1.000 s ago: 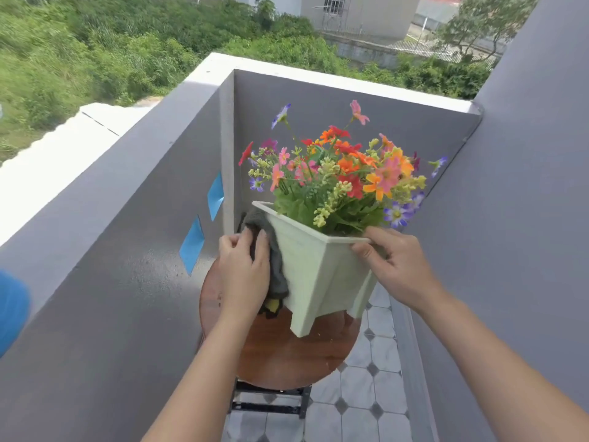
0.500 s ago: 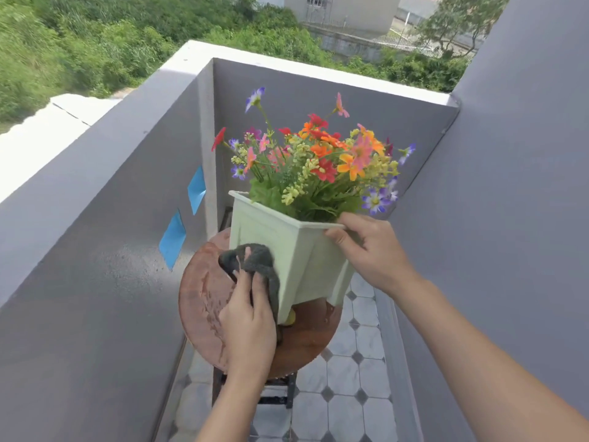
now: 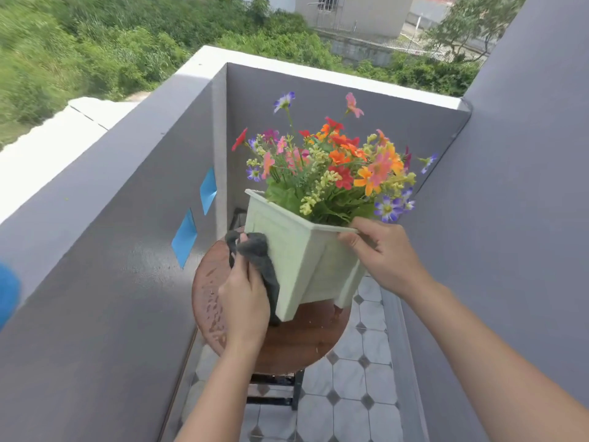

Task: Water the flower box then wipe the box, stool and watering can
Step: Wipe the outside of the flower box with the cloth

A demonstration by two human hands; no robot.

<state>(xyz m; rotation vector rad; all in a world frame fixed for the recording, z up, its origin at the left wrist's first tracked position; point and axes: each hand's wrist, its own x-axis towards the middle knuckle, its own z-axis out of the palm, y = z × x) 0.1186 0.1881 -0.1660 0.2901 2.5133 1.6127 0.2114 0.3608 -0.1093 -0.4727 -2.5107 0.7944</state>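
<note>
A pale green flower box [image 3: 306, 263] full of colourful flowers [image 3: 331, 167] stands on a round brown wooden stool [image 3: 299, 342]. My right hand [image 3: 379, 253] grips the box's near right rim. My left hand [image 3: 245, 298] presses a dark grey cloth [image 3: 258, 253] against the box's left side, low near its front leg. Water drops glisten on the stool's left part. The watering can is out of sight.
Grey balcony walls close in on the left [image 3: 95, 250], behind, and on the right [image 3: 510, 218]. Two blue patches [image 3: 185, 237] mark the left wall. Tiled floor [image 3: 360, 393] lies below the stool. A blurred blue shape [image 3: 6, 295] sits at the left edge.
My left hand with the cloth slid from high on the box's left side down to its lower part. My right hand kept its hold on the rim.
</note>
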